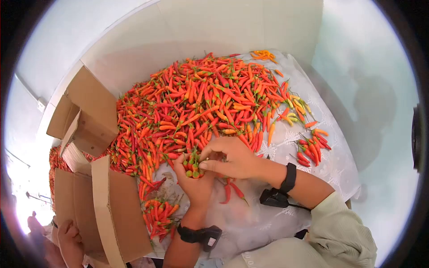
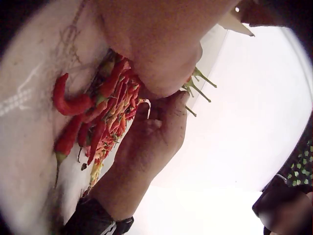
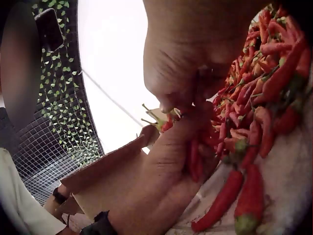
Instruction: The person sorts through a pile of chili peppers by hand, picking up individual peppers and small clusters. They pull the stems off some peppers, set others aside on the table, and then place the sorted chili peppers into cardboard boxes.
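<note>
In the head view my left hand holds a small bunch of chilies, green stem ends up, with fingers curled round it. My right hand is at the bunch, its thumb and fingertips touching the stem side. The right wrist view shows red chilies within the left palm, stems sticking out beyond the thumb. In the left wrist view, stems stand out past the left hand, and the right hand meets it. Two loose red chilies lie beside the hands.
A large heap of red and orange chilies covers the back of the table. Smaller piles lie at the front left and right. Open cardboard boxes stand at the left, where another person's hand shows.
</note>
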A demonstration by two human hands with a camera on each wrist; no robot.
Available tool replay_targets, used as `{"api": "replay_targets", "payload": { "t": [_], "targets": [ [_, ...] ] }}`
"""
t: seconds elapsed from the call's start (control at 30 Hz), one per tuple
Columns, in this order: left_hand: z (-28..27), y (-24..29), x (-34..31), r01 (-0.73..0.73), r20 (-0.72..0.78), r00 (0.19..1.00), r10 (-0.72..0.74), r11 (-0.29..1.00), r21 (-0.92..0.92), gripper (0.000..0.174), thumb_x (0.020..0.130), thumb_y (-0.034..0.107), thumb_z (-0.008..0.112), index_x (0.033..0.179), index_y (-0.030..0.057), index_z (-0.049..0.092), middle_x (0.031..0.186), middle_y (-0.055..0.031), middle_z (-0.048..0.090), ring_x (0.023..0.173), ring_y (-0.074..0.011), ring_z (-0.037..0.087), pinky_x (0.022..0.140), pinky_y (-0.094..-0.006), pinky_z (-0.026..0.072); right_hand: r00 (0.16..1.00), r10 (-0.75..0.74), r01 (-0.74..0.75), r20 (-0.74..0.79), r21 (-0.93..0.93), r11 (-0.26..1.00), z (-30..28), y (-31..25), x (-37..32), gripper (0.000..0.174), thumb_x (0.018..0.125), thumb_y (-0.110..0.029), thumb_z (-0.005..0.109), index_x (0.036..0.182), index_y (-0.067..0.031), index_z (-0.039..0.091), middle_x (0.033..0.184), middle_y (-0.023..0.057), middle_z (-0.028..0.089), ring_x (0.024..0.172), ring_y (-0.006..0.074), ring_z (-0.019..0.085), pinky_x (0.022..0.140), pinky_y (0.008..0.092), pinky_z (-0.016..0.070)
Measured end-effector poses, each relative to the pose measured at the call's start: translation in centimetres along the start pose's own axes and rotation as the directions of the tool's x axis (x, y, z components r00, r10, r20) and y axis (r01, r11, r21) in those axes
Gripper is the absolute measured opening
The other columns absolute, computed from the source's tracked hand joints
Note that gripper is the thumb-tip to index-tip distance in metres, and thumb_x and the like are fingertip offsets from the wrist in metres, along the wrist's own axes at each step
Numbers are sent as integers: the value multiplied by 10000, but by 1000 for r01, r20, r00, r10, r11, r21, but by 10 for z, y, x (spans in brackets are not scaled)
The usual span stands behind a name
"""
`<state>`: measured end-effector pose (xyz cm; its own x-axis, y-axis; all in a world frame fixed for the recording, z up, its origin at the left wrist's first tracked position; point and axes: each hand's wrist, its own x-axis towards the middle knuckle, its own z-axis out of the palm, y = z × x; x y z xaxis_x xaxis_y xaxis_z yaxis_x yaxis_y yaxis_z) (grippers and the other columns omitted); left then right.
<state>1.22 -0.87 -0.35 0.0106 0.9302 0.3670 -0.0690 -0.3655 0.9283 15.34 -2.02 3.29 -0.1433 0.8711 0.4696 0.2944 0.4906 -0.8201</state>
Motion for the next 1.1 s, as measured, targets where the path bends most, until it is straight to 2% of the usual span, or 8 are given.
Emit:
{"api": "replay_targets", "payload": {
  "t": [0.07, 0.3, 0.47, 0.57, 0.77, 0.87, 0.93, 1.1],
  "targets": [
    [-3, -3, -1, 28, 38, 999, -29, 999, 22, 535, 715, -8, 752, 1138, 38, 428, 1006, -58, 541, 906, -122, 558, 796, -267, 485, 999, 34, -36, 19, 111, 993, -6, 0, 0, 237, 838, -275, 678, 903, -52, 633, 747, 84, 599, 705, 231, 587, 624, 347, 472],
    [-7, -10, -2, 43, 103, 993, -59, 987, 155, 505, 708, -17, 748, 1109, 28, 445, 977, -52, 533, 849, -117, 566, 753, -261, 498, 945, -24, -110, -327, -385, 916, -30, 42, 6, 295, 886, -295, 616, 1046, -47, 627, 1037, 114, 578, 942, 256, 587, 792, 350, 488],
    [-4, -7, -1, 104, 137, 983, -119, 988, 111, 514, 698, -31, 756, 1100, 27, 441, 963, -39, 524, 832, -105, 554, 752, -253, 489, 959, -37, -197, -281, -753, 628, -40, 55, 6, 289, 883, -196, 577, 1133, -63, 630, 1343, 141, 465, 1179, 331, 467, 983, 436, 385],
    [-6, -11, -1, 127, 145, 979, -141, 987, 102, 520, 699, -39, 758, 1102, 27, 436, 959, -31, 523, 835, -101, 548, 760, -249, 482, 965, -84, -163, -250, -814, 558, -37, 69, 8, 317, 860, -239, 586, 1107, -44, 624, 1340, 115, 470, 1196, 306, 458, 949, 420, 407],
    [-3, -2, -2, 122, 128, 982, -139, 984, 129, 515, 708, -39, 740, 1123, 26, 442, 989, -53, 532, 852, -113, 567, 760, -257, 497, 907, -269, -9, -325, -654, 757, -43, 52, 13, 317, 828, -63, 615, 1142, -14, 614, 1178, 123, 596, 1112, 319, 541, 919, 406, 447],
    [-3, -7, -3, 109, 89, 989, -118, 989, 98, 521, 710, -46, 728, 1136, 32, 438, 1022, -69, 538, 894, -123, 571, 785, -268, 499, 910, -153, -35, -384, -440, 897, -40, 41, 8, 278, 813, 1, 643, 1090, -6, 624, 1026, 97, 660, 942, 244, 637, 798, 334, 511],
    [-2, -9, -2, 112, 70, 991, -115, 993, 45, 529, 714, -52, 722, 1145, 38, 430, 1039, -72, 537, 922, -127, 566, 808, -272, 492, 913, 103, -123, -395, -27, 992, -27, 43, 7, 251, 827, 5, 647, 1075, -10, 615, 975, 78, 671, 866, 181, 651, 739, 286, 523],
    [2, 1, -1, 189, -22, 981, -192, 978, -86, 527, 745, -65, 711, 1170, 24, 413, 1058, -71, 550, 920, -130, 572, 817, -263, 488, 904, 344, -231, -255, 386, 893, -16, 43, 6, 241, 853, -3, 640, 1087, -16, 585, 934, 60, 670, 830, 111, 649, 707, 244, 533]
  ]
}}
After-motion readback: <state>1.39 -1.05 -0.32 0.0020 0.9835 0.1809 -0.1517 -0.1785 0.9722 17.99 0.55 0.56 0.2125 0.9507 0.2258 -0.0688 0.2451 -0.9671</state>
